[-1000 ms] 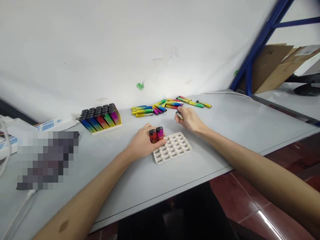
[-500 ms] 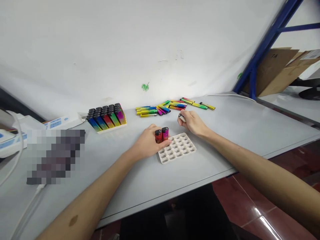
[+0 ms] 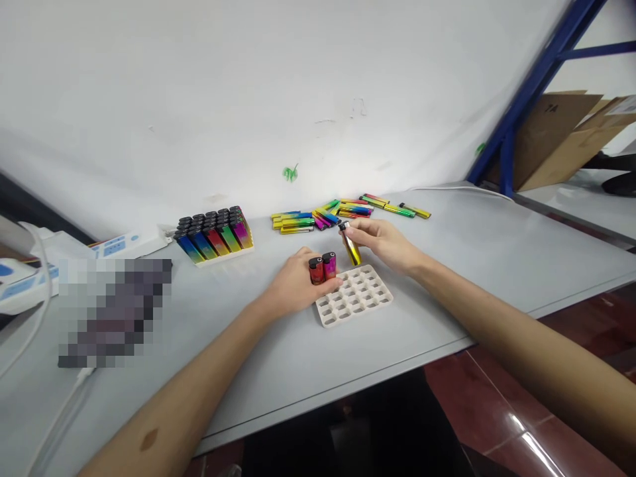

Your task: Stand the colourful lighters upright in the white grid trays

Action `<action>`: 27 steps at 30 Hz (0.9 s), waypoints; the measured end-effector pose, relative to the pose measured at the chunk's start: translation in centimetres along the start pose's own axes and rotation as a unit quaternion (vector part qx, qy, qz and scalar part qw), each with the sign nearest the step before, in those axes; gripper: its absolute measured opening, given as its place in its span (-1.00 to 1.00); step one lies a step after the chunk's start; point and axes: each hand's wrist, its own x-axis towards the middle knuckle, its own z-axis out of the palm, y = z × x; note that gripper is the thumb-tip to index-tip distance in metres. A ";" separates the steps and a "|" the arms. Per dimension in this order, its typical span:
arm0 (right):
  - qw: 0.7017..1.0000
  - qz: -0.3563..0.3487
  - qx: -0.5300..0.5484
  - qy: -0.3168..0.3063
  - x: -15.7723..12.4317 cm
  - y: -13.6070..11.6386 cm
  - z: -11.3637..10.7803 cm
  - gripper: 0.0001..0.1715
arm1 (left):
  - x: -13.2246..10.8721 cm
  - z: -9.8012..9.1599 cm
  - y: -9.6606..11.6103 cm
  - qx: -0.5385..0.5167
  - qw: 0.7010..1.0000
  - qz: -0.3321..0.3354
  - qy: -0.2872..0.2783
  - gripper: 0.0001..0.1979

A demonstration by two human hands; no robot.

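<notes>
A white tray [image 3: 356, 299] with rows of slots lies on the table. At its far left corner stand a red lighter [image 3: 317, 271] and a purple lighter [image 3: 329, 266], both with black tops. My left hand [image 3: 298, 281] is closed around these two, its thumb in front of them along the tray; their lower ends are hidden. Just above the tray's far edge, my right hand [image 3: 385, 240] pinches a shiny yellow lighter [image 3: 352, 250] near its top. That lighter tilts, its body pointing down toward the tray.
Several colourful lighters [image 3: 293, 223] lie loose along the wall. A filled tray of upright lighters [image 3: 218, 235] stands at the left. Nearer left are a blurred-out dark object [image 3: 116, 315], a white cable [image 3: 59, 411] and power strips [image 3: 116, 245]. Cardboard boxes [image 3: 561, 139] sit beyond the blue frame [image 3: 507, 132].
My right hand has turned and shifted slightly left, so the yellow lighter now shows, hanging down by the tray's far edge. My left hand stays at the two lighters.
</notes>
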 end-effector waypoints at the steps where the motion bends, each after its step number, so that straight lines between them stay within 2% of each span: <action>1: 1.000 -0.004 -0.005 -0.004 -0.1 -0.1 0.0 -0.63 | 0.0 0.0 0.0 0.001 1.000 -0.002 0.003 -0.74; 7: 0.997 -0.011 0.021 -0.067 -0.4 -0.4 0.2 -0.67 | 0.0 0.1 -0.1 -0.009 1.000 -0.016 0.016 -0.65; 16: 0.993 -0.073 -0.049 -0.078 -0.6 -1.3 0.0 -0.74 | 0.1 0.4 0.2 -0.032 0.998 -0.047 0.023 -0.63; 20: 0.990 -0.076 -0.058 -0.104 -0.6 -1.5 -0.6 -0.75 | 0.1 0.7 0.5 -0.028 0.997 -0.054 0.039 -0.62; 27: 0.990 -0.069 -0.067 -0.101 -0.8 -1.5 -0.8 -0.72 | 0.0 0.6 0.7 -0.024 0.998 -0.052 0.040 -0.66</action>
